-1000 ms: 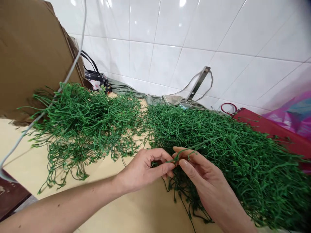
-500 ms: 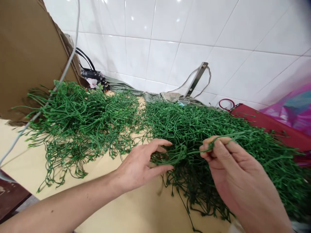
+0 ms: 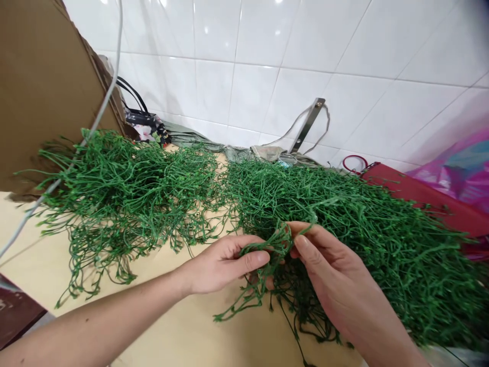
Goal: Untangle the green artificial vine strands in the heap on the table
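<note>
Thin green plastic stems form a large pile (image 3: 382, 239) at the right and a looser pile (image 3: 133, 178) at the left, on a pale yellow surface (image 3: 183, 326). Near the centre my left hand (image 3: 233, 262) is closed round a small bunch of green stems (image 3: 273, 250), its thumb on top and some stems hanging below. Just right of it, my right hand (image 3: 328, 270) pinches a green stem at the bunch's upper right side, between thumb and forefinger. Its other fingers are partly hidden.
A brown cardboard box (image 3: 42, 97) stands at the left, with a white cable (image 3: 109, 94) in front. A floral bag (image 3: 147, 127), a metal bracket (image 3: 309, 125), a red bag (image 3: 428, 193) and a pink plastic bag (image 3: 458, 168) are along the tiled wall.
My left hand has closed on the small bunch, which now hangs toward the lower left. My right hand has moved left with its stem, close to my left hand.
</note>
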Available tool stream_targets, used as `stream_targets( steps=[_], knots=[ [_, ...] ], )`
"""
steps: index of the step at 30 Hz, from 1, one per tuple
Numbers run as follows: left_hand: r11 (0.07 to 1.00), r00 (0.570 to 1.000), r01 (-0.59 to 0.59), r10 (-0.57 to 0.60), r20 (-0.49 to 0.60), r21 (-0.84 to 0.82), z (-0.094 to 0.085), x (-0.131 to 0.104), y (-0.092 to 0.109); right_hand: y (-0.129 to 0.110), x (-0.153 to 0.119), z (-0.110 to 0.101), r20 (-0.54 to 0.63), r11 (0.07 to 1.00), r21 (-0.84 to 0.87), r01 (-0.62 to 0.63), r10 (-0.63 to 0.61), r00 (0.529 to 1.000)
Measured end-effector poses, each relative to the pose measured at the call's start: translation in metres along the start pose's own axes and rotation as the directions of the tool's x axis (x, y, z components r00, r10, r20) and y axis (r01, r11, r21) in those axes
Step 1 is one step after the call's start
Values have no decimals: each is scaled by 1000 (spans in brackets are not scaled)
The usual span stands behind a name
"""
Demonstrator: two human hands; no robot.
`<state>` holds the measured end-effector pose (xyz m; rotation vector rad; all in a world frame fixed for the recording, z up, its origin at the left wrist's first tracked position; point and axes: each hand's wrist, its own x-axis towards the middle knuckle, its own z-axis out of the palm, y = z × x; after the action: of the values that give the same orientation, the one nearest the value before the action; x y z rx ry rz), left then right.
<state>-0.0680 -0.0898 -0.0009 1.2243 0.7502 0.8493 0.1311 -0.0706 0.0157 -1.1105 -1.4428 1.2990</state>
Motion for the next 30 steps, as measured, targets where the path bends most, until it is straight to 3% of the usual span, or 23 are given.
stream_targets(
  steps=[4, 5, 7, 9, 11, 13, 16, 19, 22, 25, 30],
  knots=[
    [999, 992, 41, -42, 117, 14, -3, 0, 0, -6, 1, 0, -121, 996, 33, 86, -81, 989],
    [999, 996, 6, -11, 87, 54, -3, -1, 0, -6, 1, -1, -123, 996, 16, 91, -88, 988],
    [965, 985, -137, 156, -72, 222, -3, -4, 0, -6, 0, -6, -118, 995, -43, 86, -90, 989],
    [829, 879, -267, 419, -228, 491, 0, -8, 1, -6, -2, -9, -108, 990, -116, 79, -92, 990],
    [644, 759, -317, 613, -221, 697, 4, -11, 3, -8, -4, -8, -96, 984, -160, 81, -97, 991],
    [528, 727, -336, 672, -141, 780, 11, -12, 5, -13, -6, -3, -72, 984, -153, 94, -106, 992],
    [541, 756, -338, 644, -121, 770, 19, -10, 9, -25, -8, 7, -7, 986, -116, 122, -124, 992],
    [764, 799, -304, 530, -285, 569, 22, -5, 14, -35, -6, 11, 1, 963, -190, 194, -197, 980],
    [957, 874, -212, 276, -399, 197, 18, 0, 20, -36, -3, 6, -44, 920, -309, 241, -267, 963],
    [989, 909, -148, 138, -392, 5, 15, 5, 21, -30, -1, -1, -37, 915, -357, 188, -215, 976],
    [983, 910, -181, 181, -373, 34, 18, 10, 12, -27, 2, 0, 43, 946, -313, 85, -75, 996]
  ],
)
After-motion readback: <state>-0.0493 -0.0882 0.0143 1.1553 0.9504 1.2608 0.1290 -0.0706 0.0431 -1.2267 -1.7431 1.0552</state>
